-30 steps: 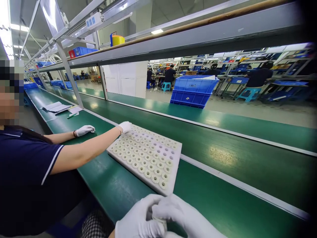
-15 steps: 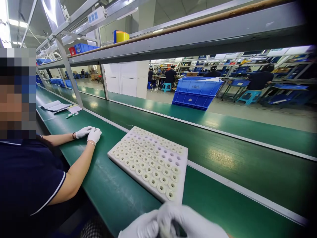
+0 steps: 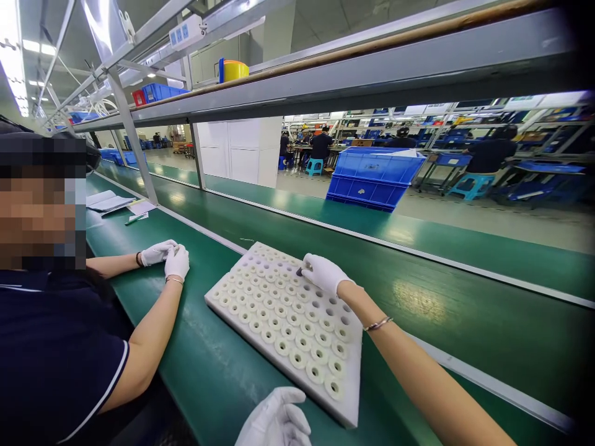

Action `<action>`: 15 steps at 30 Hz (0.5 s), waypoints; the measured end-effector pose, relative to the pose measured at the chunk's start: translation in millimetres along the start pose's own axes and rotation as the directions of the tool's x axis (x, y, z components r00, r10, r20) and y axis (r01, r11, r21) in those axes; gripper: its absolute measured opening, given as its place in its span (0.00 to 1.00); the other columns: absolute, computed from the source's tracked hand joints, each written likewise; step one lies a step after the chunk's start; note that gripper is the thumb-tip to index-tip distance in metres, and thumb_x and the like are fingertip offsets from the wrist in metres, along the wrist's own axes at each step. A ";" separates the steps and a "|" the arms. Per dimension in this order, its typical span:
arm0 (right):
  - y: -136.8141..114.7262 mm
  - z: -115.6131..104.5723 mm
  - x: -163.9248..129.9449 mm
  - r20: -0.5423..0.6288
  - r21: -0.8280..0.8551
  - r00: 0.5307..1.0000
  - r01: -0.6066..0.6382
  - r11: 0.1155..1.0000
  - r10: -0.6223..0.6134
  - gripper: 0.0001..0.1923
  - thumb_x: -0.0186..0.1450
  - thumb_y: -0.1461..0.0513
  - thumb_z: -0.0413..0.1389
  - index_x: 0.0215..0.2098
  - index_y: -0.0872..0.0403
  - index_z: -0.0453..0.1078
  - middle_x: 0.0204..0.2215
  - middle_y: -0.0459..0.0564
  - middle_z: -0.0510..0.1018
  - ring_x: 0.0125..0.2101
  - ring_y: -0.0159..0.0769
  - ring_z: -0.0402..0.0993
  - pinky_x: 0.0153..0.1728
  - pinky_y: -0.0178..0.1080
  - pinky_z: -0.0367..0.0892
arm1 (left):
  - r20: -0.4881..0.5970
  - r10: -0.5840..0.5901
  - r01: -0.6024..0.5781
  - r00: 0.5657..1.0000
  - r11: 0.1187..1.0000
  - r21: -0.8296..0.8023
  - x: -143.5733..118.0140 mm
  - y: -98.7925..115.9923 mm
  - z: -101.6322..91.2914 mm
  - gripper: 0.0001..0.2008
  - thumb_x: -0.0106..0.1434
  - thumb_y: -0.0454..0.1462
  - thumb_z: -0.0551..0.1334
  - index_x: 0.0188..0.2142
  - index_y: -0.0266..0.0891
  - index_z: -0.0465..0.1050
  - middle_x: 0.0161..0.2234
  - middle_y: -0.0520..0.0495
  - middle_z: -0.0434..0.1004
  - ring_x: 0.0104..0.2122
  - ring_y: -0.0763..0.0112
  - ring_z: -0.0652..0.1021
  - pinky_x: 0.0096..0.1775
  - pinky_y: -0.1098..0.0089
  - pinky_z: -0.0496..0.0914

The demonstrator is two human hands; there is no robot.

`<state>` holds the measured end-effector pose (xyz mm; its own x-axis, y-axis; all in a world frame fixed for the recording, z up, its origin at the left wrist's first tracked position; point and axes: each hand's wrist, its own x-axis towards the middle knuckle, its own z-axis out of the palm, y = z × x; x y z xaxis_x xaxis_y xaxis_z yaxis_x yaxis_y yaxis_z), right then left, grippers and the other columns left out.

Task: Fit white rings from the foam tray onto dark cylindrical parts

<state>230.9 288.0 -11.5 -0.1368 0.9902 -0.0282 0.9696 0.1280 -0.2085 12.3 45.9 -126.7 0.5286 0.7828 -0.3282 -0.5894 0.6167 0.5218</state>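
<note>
white tray (image 3: 352, 371), rows of pale rings (image 3: 298, 367), some bare holes (image 3: 331, 301)
right hand (image 3: 323, 272) over it, left hand (image 3: 276, 418) half-curled beside; can't tell if either's fingers grip.

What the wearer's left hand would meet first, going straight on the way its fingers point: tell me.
Most likely the near side of the tray, just past the fingers of the left hand. The hand's height is unclear, so it could pass above that edge instead.
</note>
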 end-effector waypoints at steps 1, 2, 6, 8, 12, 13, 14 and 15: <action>-0.3 -0.5 1.3 0.021 -0.041 1.000 0.019 0.999 -0.018 0.10 0.70 0.59 0.55 0.43 0.59 0.69 0.38 0.51 0.74 0.36 0.34 0.71 0.40 0.41 0.70 | 0.001 -0.003 0.003 1.000 1.000 0.002 -0.1 0.3 0.3 0.20 0.62 0.54 0.65 0.41 0.42 0.81 0.30 0.48 0.74 0.26 0.74 0.74 0.32 0.73 0.65; -1.0 -1.5 1.9 0.038 -0.080 0.999 0.041 0.996 -0.038 0.09 0.71 0.59 0.55 0.43 0.59 0.69 0.39 0.51 0.73 0.37 0.34 0.71 0.40 0.41 0.70 | 0.002 -0.004 0.004 1.000 1.000 0.004 0.0 0.4 0.5 0.20 0.61 0.55 0.65 0.41 0.42 0.81 0.30 0.48 0.74 0.26 0.74 0.74 0.32 0.72 0.65; -6.0 -3.1 0.3 0.099 -0.190 0.982 0.176 0.966 -0.160 0.10 0.70 0.59 0.56 0.42 0.59 0.71 0.44 0.53 0.74 0.44 0.39 0.71 0.48 0.46 0.68 | 0.006 0.001 -0.001 1.000 1.000 0.026 0.5 1.5 1.4 0.25 0.55 0.58 0.68 0.40 0.42 0.80 0.30 0.46 0.74 0.26 0.73 0.74 0.31 0.72 0.65; -7.2 -0.3 -3.5 0.107 -0.208 0.971 0.231 0.951 -0.212 0.11 0.71 0.58 0.54 0.42 0.58 0.72 0.48 0.55 0.73 0.48 0.40 0.70 0.51 0.49 0.66 | 0.007 0.007 -0.007 1.000 0.999 0.042 0.4 2.7 2.2 0.26 0.53 0.60 0.69 0.39 0.43 0.80 0.30 0.46 0.74 0.26 0.72 0.74 0.31 0.71 0.65; -2.6 10.2 -15.4 0.048 -0.198 0.970 0.245 0.949 -0.240 0.13 0.74 0.60 0.50 0.48 0.57 0.72 0.54 0.55 0.70 0.51 0.41 0.68 0.53 0.50 0.65 | 0.004 0.015 -0.015 1.000 0.998 0.066 -0.1 4.7 4.6 0.25 0.52 0.61 0.69 0.37 0.46 0.80 0.29 0.47 0.73 0.26 0.71 0.74 0.31 0.70 0.65; -0.8 12.9 -18.3 0.032 -0.191 0.971 0.239 0.952 -0.237 0.13 0.74 0.60 0.49 0.50 0.56 0.72 0.54 0.55 0.70 0.51 0.42 0.68 0.53 0.50 0.65 | 0.002 0.018 -0.018 1.000 0.997 0.069 -0.3 4.9 5.2 0.25 0.51 0.61 0.69 0.37 0.46 0.80 0.28 0.46 0.73 0.26 0.71 0.74 0.31 0.69 0.65; 0.9 15.2 -20.6 0.022 -0.183 0.972 0.234 0.955 -0.234 0.14 0.74 0.59 0.49 0.52 0.56 0.71 0.53 0.55 0.71 0.51 0.42 0.68 0.53 0.51 0.65 | -0.001 0.022 -0.022 1.000 0.997 0.071 -0.6 4.8 5.6 0.25 0.51 0.61 0.69 0.37 0.45 0.80 0.28 0.46 0.73 0.26 0.70 0.74 0.31 0.69 0.65; 2.3 17.0 -22.3 0.023 -0.172 0.973 0.231 0.958 -0.231 0.15 0.74 0.58 0.50 0.54 0.55 0.70 0.52 0.56 0.71 0.51 0.43 0.69 0.52 0.51 0.65 | -0.004 0.027 -0.027 1.000 0.997 0.072 -0.8 4.5 5.7 0.25 0.51 0.61 0.69 0.37 0.45 0.80 0.29 0.45 0.73 0.26 0.69 0.74 0.31 0.69 0.66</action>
<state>232.7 265.2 -27.9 -0.3615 0.9324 -0.0021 0.9317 0.3612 -0.0381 12.7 47.6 -119.5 0.5100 0.7997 -0.3169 -0.5579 0.5879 0.5857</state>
